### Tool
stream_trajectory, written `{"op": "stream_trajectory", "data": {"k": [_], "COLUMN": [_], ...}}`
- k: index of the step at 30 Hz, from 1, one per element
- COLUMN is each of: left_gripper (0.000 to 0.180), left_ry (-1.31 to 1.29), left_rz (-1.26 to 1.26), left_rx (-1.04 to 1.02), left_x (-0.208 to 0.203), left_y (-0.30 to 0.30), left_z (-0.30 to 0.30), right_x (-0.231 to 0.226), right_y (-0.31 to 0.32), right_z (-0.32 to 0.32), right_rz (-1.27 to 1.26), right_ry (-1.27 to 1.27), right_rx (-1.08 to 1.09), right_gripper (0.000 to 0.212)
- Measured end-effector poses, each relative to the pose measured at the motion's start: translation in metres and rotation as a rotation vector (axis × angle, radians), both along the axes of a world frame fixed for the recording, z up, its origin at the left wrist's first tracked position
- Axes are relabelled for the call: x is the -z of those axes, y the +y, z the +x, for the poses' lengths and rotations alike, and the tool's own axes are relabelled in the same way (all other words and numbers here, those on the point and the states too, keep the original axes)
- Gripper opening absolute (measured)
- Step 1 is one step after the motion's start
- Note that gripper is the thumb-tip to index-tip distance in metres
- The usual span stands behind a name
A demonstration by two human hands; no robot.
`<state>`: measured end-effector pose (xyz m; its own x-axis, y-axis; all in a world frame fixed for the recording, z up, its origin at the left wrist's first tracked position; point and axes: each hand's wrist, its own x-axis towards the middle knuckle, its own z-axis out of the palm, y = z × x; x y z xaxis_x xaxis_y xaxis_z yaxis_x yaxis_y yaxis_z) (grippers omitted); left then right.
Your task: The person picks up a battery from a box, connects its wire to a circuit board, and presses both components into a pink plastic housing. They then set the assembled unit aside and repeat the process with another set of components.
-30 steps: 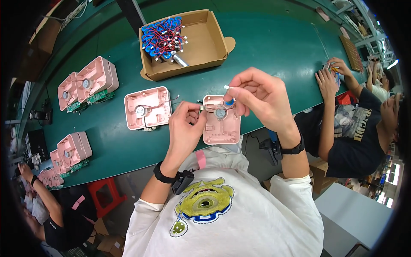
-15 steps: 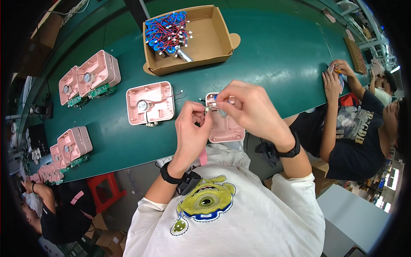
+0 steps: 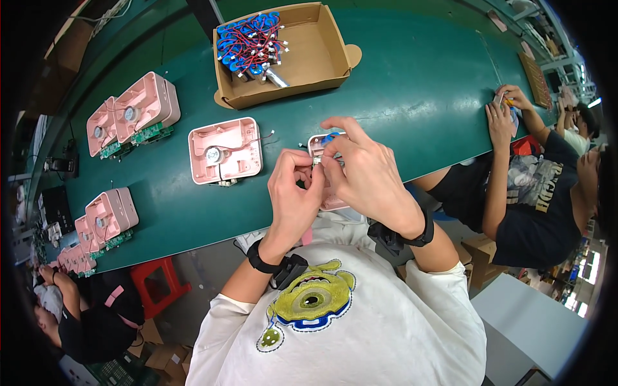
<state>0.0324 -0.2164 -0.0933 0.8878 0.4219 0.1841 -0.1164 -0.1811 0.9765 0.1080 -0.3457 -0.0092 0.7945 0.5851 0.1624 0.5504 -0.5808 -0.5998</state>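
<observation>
wearer's two hands point(image 3: 293, 193) point(image 3: 373, 177), one pink shell point(image 3: 332, 201) beneath, one cardboard tray point(image 3: 315, 51), one green table point(image 3: 425, 83)

Pink housing point(image 3: 333, 203), open side up, mostly hidden, blue battery point(image 3: 330, 138) at far end, pale connector point(image 3: 317, 161) near left wall

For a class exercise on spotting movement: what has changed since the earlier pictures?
The right hand, raised a second ago with a white connector, has moved left and down to the small green part held in the left hand; the connector is now hard to see. The left hand's grip, the neighbouring pink housing and the cardboard box stayed as they were.
</observation>
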Motion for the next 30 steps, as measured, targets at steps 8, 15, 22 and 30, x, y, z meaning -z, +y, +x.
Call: {"op": "stream_trajectory", "data": {"k": [8, 15, 22, 30], "left_gripper": [0.022, 0.023, 0.024, 0.024], "left_ry": [-0.023, -0.042, -0.102, -0.073], "left_rz": [0.04, 0.242, 0.364, 0.41], "left_rx": [-0.004, -0.027, -0.041, -0.005], "left_x": [0.0, -0.009, -0.012, -0.009], "left_y": [0.0, -0.003, -0.006, -0.009], "left_z": [-0.001, -0.002, -0.002, -0.003], "right_x": [0.01, 0.016, 0.017, 0.023], "right_y": [-0.004, -0.005, -0.007, -0.004], "right_z": [-0.004, -0.007, -0.006, -0.012], "right_rz": [-0.002, 0.003, 0.087, 0.132], "right_ry": [0.048, 0.051, 0.205, 0.235], "right_rx": [0.008, 0.048, 0.051, 0.078], "right_gripper": [0.008, 0.012, 0.012, 0.008]}}
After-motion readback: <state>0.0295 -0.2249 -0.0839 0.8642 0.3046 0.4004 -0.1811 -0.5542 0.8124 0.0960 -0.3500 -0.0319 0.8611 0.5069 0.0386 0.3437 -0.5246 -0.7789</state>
